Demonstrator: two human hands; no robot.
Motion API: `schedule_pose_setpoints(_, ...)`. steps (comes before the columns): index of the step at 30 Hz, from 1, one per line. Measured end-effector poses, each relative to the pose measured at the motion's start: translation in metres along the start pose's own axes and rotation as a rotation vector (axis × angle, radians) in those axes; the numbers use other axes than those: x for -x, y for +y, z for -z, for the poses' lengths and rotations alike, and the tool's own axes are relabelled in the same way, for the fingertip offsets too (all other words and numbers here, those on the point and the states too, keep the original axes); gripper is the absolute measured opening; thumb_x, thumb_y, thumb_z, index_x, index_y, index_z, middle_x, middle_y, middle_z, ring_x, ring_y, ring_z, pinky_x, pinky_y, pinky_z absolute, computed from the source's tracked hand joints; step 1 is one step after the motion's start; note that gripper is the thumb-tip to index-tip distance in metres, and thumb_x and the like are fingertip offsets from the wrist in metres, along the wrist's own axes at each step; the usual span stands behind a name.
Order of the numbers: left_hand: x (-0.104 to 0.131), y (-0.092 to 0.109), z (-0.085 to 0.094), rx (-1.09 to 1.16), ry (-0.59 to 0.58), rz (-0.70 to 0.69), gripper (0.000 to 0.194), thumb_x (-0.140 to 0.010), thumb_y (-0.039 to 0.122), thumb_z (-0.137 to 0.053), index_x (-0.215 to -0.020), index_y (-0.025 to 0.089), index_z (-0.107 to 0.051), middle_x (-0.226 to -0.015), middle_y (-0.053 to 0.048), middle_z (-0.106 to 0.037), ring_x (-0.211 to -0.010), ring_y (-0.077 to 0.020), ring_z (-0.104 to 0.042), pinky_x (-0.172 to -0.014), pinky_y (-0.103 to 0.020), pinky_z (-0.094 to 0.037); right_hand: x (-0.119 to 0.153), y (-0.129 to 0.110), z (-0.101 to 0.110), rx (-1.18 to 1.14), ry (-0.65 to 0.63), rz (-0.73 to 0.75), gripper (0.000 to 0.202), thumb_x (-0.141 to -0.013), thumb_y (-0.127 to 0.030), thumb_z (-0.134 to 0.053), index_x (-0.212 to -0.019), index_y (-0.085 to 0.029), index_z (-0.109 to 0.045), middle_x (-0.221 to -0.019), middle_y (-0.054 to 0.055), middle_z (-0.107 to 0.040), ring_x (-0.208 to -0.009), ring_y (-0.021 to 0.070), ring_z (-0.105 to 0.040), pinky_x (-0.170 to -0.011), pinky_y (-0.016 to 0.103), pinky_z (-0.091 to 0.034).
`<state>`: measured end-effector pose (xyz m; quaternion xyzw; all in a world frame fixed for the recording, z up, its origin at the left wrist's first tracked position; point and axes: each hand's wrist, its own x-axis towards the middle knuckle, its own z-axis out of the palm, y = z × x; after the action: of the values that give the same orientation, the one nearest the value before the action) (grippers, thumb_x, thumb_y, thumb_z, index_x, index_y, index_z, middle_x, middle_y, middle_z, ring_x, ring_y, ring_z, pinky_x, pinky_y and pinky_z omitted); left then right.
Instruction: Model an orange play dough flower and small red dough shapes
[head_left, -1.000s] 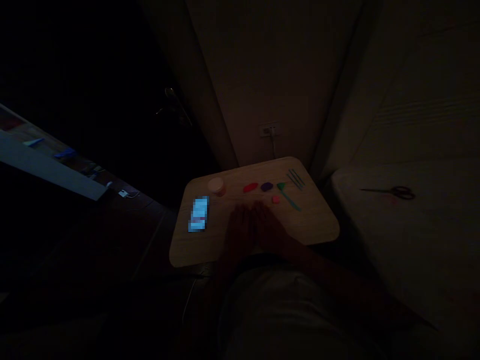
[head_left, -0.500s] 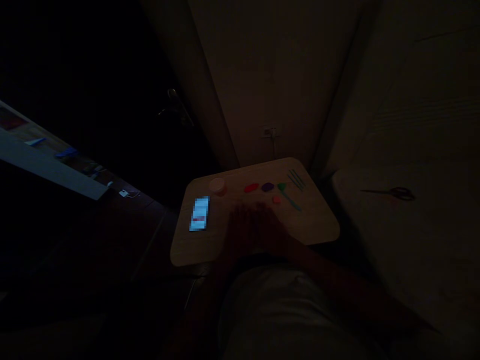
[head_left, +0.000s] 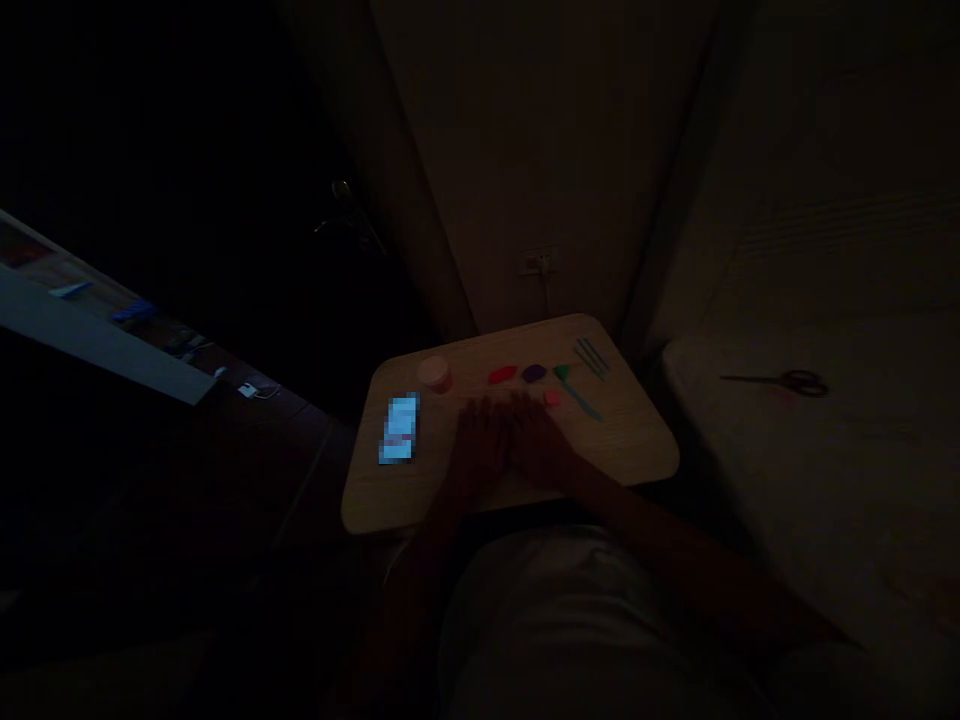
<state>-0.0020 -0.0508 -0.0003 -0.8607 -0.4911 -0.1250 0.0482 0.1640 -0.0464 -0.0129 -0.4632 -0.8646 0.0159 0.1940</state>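
Note:
Both hands lie side by side, palms down, on a small wooden table [head_left: 622,450]. My left hand [head_left: 480,440] has its fingers stretched out, and so does my right hand [head_left: 536,435]; neither shows anything held. Just beyond the fingertips sit a red lump [head_left: 502,375], a purple lump [head_left: 535,374] and a green piece [head_left: 562,371]. A small pink-orange block [head_left: 552,398] is beside my right fingertips. To its right lies a blue-green tool [head_left: 583,400], with several thin sticks [head_left: 592,358] behind. A round lidded tub [head_left: 435,375] stands at the back left, near a lit phone [head_left: 399,428].
The room is very dark. Scissors [head_left: 802,382] lie on a pale surface [head_left: 825,480] at the right. A wall socket [head_left: 538,262] with a plug is behind the table. A dark door with a handle [head_left: 349,215] stands at the left.
Both hands have shifted slightly forward on the table, and their fingers show a little more clearly. The objects on the table look unmoved.

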Motion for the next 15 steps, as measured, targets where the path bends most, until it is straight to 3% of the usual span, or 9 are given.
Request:
schedule_pose_setpoints(4, 0.008, 0.007, 0.004, -0.013, -0.005, -0.028, 0.055, -0.1, 0.022, -0.039, -0.153, 0.012, -0.041, -0.156, -0.019, -0.047, -0.151, -0.0352, -0.033, -0.125, -0.059, -0.019, 0.009, -0.006, 0.003, -0.023, 0.005, -0.002, 0.072, -0.092, -0.03, -0.054, -0.154, 0.001, -0.037, -0.162, 0.029, -0.031, -0.15, 0.042, -0.029, -0.122, 0.058, -0.025)
schedule_pose_setpoints(11, -0.032, -0.012, -0.001, 0.012, -0.016, -0.006, 0.051, -0.1, 0.02, -0.037, -0.15, 0.014, -0.044, -0.155, -0.017, -0.049, -0.149, -0.0321, -0.038, -0.125, -0.058, -0.022, -0.035, 0.013, 0.003, -0.032, -0.048, -0.058, 0.066, -0.094, -0.027, -0.05, -0.152, 0.003, -0.041, -0.158, 0.031, -0.038, -0.149, 0.0409, -0.034, -0.12, 0.057, -0.028)
schedule_pose_setpoints(15, -0.014, -0.004, -0.004, -0.003, -0.002, 0.052, 0.051, -0.101, 0.022, -0.037, -0.149, 0.009, -0.043, -0.157, -0.022, -0.044, -0.151, -0.0361, -0.033, -0.123, -0.06, -0.024, -0.012, 0.005, 0.003, -0.025, -0.029, -0.023, 0.068, -0.093, -0.027, -0.052, -0.152, 0.003, -0.041, -0.161, 0.031, -0.033, -0.15, 0.0421, -0.031, -0.121, 0.058, -0.026)
